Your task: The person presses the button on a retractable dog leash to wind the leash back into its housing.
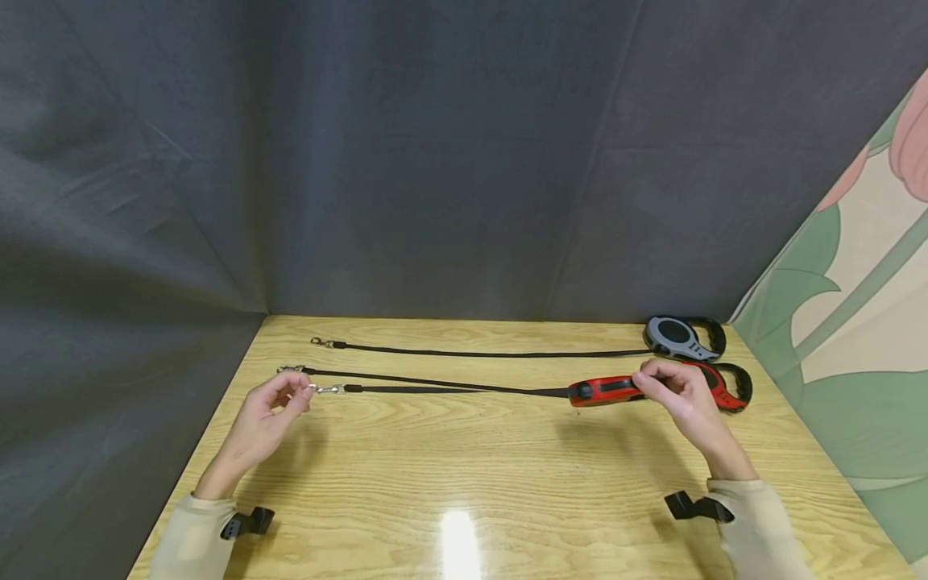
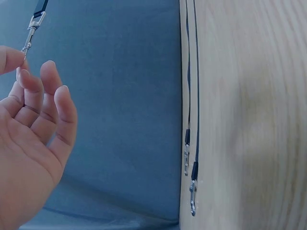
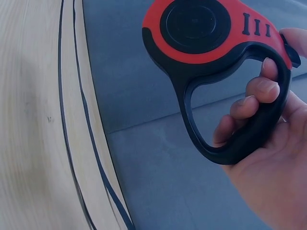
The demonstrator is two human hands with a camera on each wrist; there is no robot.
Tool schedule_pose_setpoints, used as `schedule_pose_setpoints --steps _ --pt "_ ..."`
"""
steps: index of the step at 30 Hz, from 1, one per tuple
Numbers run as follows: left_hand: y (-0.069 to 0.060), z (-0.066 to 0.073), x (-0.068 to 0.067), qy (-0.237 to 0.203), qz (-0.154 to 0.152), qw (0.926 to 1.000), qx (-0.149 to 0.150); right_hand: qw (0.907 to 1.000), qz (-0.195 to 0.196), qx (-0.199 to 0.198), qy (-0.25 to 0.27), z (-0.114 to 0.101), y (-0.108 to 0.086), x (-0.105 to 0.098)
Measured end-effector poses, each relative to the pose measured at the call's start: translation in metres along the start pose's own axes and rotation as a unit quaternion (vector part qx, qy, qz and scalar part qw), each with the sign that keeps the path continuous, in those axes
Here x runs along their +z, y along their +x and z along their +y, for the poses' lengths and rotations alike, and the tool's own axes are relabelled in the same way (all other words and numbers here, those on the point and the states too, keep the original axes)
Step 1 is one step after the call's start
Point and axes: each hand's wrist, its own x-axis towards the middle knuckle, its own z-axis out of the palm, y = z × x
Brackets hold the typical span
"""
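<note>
Above the table (image 1: 406, 459), right fingers (image 3: 263, 90) grip a red case (image 3: 194, 26) trailing strap (image 1: 406, 390).

"What lies on the table (image 1: 464, 459)?"
"The far leash (image 1: 493, 354) near its far edge, the middle leash (image 1: 384, 377) just nearer, both with clips (image 1: 321, 342) left and handles (image 1: 676, 338) right."
"And the third leash (image 1: 413, 390)?"
"Nearest, above the table, its clip (image 1: 329, 390) at the left hand (image 1: 264, 415), its grip (image 3: 244, 143) in the right hand (image 1: 685, 399). A curtain (image 1: 435, 161) hangs behind."
</note>
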Motion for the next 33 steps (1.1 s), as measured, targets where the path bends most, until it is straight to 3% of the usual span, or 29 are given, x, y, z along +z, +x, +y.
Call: schedule_pose_setpoints --steps 12,33 --pt "0.004 0.010 0.008 -0.009 -0.012 0.9998 0.012 0.9988 -0.040 -0.016 0.023 0.000 0.008 0.007" --pt "0.004 0.013 0.011 -0.003 -0.030 0.9995 0.010 0.9979 -0.050 -0.014 0.038 -0.005 0.010 0.025"
